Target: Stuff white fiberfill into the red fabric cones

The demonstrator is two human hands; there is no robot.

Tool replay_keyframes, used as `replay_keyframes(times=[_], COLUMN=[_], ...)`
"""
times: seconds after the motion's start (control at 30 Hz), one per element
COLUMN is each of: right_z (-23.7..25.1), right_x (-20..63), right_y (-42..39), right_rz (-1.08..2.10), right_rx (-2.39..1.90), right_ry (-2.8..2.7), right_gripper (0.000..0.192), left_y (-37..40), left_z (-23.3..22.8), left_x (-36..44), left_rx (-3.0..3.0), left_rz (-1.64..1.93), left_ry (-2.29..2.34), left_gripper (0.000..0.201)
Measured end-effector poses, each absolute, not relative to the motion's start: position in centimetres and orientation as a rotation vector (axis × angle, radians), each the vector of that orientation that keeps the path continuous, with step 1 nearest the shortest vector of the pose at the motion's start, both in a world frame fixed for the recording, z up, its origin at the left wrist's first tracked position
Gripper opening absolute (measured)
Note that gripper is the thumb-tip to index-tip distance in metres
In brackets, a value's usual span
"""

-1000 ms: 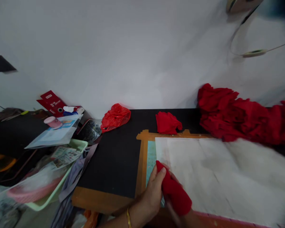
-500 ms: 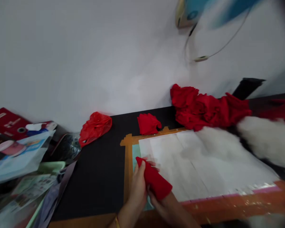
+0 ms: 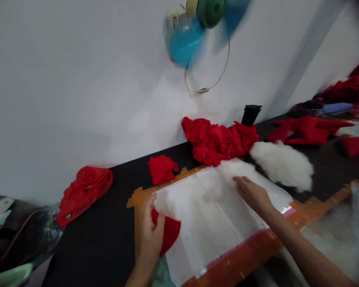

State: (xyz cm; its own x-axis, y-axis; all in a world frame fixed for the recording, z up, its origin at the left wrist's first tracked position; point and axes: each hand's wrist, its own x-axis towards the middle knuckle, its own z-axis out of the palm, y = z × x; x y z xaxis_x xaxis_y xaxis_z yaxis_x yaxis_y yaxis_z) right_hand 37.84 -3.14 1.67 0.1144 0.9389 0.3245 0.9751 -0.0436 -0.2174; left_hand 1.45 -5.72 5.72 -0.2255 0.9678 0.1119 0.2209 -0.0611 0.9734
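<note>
Held a red fabric cone [image 3: 171,234] in the left grip [image 3: 149,231], thumb across the near side and fingers wrapped round the far side, with the wide, curved edge turned to the right. Had it over the left end of a white sheet [image 3: 203,227], near the brown tape [image 3: 136,201] at that corner. Had the right grip [image 3: 253,195] stretched out over the far part of the same sheet, fingertips bunched at the near edge of a thin heap of white stuffing [image 3: 237,169]. Could not tell whether pinching any of it or merely touching.

Saw a thicker fluffy clump [image 3: 283,165] on the black tabletop [image 3: 86,251], just off the sheet's right side. Noted a crumpled red fabric heap [image 3: 218,143] along the sheet's far edge, with a black cup-shaped container [image 3: 251,114] just behind its right end. Found a small red fabric bundle [image 3: 161,169] near the far left corner of the sheet, and a red plastic bag [image 3: 85,195] farther left, against the wall [image 3: 77,79]. Made out loose red fabric pieces [image 3: 311,129] toward the right. Saw overhead a wall fan [image 3: 211,12], blue blades blurred, with a thin cord looped below.
</note>
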Motion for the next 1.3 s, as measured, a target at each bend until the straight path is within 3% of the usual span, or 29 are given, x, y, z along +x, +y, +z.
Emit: replay_keyframes(times=[0.13,0.27,0.33,0.4,0.57,0.67,0.87,1.07,1.13,1.3], right_z=[0.7,0.6,0.8,1.3,1.8,0.5,-1.5,1.0,2.0,1.5], right_x=[34.3,30.2,29.7,30.5,34.2,35.3,38.4,38.9,36.0,26.9], right_y=[-4.1,-6.2,-6.9,-7.2,-5.6,-3.4,-0.8,-2.5,-3.6,-5.4], right_rz=[-0.039,0.211,0.348,0.354,-0.185,-0.182,-0.210,-0.378,-0.264,0.437], right_rx=[-1.872,-1.697,-1.614,-1.586,-1.622,-1.603,-1.776,-1.621,-1.444,-1.284], right_ry=[-1.807,-1.783,-1.807,-1.817,-2.004,-2.263,-2.189,-2.032,-1.966,-1.882], right_gripper=[0.029,0.027,0.028,0.028,0.040,0.051,0.039,0.036,0.036,0.038], left_y=[-5.9,-4.3,-3.3,-2.5,-1.5,-1.1,0.1,0.6,0.2,-1.7], left_z=[6.1,3.6,2.3,1.6,1.6,1.8,2.3,2.3,2.2,2.4], left_x=[7.0,11.4,12.7,13.7,15.8,16.5,12.2,6.3,6.1,7.6], left_rx=[1.521,1.748,1.783,1.822,2.043,2.133,2.104,1.935,1.882,1.867], left_rz=[1.009,0.797,0.733,0.748,0.743,0.698,0.655,0.740,0.768,0.791], left_ry=[1.239,1.026,1.007,1.019,1.076,1.083,1.194,1.444,1.449,1.315], left_gripper=[0.039,0.080,0.084,0.071,0.034,0.015,0.022,0.011,0.009,0.021])
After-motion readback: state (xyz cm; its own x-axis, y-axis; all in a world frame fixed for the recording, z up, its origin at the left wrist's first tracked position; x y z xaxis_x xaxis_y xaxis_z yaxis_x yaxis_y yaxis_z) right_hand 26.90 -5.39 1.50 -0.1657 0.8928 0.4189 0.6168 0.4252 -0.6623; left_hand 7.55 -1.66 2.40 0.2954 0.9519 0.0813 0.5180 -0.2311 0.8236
